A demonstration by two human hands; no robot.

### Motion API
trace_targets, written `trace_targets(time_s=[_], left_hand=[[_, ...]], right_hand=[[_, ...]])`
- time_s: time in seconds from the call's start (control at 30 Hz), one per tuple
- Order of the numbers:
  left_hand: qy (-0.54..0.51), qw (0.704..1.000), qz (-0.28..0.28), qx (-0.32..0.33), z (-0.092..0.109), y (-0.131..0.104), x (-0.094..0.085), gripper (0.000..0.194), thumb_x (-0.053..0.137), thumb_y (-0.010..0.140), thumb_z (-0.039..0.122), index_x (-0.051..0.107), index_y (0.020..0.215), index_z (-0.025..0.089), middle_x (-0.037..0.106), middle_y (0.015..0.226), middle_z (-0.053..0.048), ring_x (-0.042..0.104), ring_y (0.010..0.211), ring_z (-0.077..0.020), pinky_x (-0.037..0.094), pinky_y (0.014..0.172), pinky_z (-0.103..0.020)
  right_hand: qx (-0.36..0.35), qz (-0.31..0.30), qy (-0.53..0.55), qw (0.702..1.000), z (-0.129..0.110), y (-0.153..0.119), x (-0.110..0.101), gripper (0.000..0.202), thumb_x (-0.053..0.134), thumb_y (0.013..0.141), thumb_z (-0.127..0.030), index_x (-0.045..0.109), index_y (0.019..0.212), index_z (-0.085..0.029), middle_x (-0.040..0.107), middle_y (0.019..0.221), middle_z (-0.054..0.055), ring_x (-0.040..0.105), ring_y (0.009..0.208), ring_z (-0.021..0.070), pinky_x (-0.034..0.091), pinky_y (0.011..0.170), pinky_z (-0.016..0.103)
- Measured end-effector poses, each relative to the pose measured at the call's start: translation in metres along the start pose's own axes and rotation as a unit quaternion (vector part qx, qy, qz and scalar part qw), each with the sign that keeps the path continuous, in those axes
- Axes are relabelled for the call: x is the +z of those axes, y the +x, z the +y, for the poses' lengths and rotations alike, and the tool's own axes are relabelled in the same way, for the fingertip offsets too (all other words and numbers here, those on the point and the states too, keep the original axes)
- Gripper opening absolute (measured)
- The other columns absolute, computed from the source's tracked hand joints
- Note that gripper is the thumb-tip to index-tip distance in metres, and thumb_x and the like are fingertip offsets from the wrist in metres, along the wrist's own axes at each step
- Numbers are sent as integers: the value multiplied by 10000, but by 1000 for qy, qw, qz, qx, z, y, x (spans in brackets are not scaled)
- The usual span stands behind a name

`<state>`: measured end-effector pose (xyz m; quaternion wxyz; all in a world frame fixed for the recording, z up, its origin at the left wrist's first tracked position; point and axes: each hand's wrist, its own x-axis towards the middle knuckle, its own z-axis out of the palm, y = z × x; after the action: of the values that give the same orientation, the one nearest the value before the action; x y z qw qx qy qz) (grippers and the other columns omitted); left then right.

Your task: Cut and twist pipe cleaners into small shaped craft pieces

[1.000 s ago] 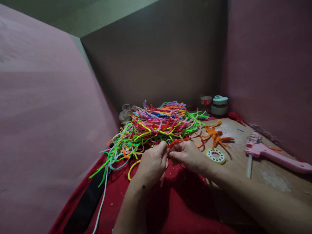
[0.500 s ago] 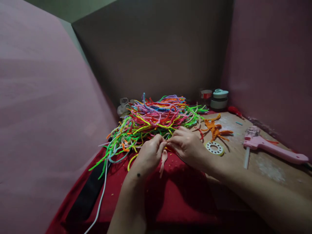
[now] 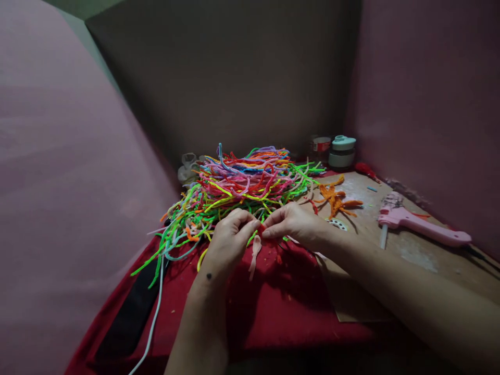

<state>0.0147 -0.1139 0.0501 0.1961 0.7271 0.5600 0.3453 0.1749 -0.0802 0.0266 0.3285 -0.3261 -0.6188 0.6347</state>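
Observation:
Both hands meet in front of a heap of multicoloured pipe cleaners [image 3: 246,179]. The fingertips of my left hand [image 3: 233,234] and my right hand [image 3: 291,224] are pinched close together, with a small red piece [image 3: 261,228] between them. Which hand bears it more cannot be told, and part of it is hidden by the fingers. Just below the fingertips is a pale pink twisted piece [image 3: 255,255] with a narrow tail. A green strand shows beside my left thumb.
An orange pipe cleaner shape [image 3: 336,200], a spool [image 3: 336,224] and a pink glue gun [image 3: 422,224] lie on the brown board [image 3: 410,258] at right. Behind stands a teal-lidded container [image 3: 342,152]. A black object [image 3: 127,317] and white cable [image 3: 156,312] lie at left on red cloth [image 3: 289,323].
The whole view has shifted, so things sit further left. My hands have parted slightly at the fingertips, and the red piece now shows between them. My right forearm covers more of the spool.

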Motion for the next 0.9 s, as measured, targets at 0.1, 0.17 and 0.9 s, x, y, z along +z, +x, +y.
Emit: trace_targets(time_s=[0.1, 0.17, 0.9], left_hand=[[-30, 999, -3, -25, -1, 1, 2, 215, 493, 763, 317, 556, 634, 158, 496, 590, 24, 436, 580, -101, 348, 548, -212], [-58, 997, -9, -41, 0, 1, 3, 231, 487, 769, 329, 545, 628, 155, 472, 567, 32, 414, 558, -95, 336, 528, -207], [-65, 996, 69, 7, 4, -1, 12, 160, 475, 807, 297, 543, 738, 169, 553, 658, 15, 503, 599, -97, 409, 598, -215]], right_hand=[[-1, 3, -8, 1000, 0, -1, 2, 111, 642, 622, -200, 665, 587, -97, 575, 478, 8, 441, 432, 71, 330, 474, 227], [-8, 24, -17, 1000, 0, -1, 4, 112, 629, 634, -190, 655, 576, -98, 568, 472, 8, 443, 432, 71, 325, 468, 224], [31, -53, 134, 989, -1, -4, 12, 205, 659, 642, -280, 602, 609, -87, 623, 527, 45, 535, 434, 99, 398, 477, 232]])
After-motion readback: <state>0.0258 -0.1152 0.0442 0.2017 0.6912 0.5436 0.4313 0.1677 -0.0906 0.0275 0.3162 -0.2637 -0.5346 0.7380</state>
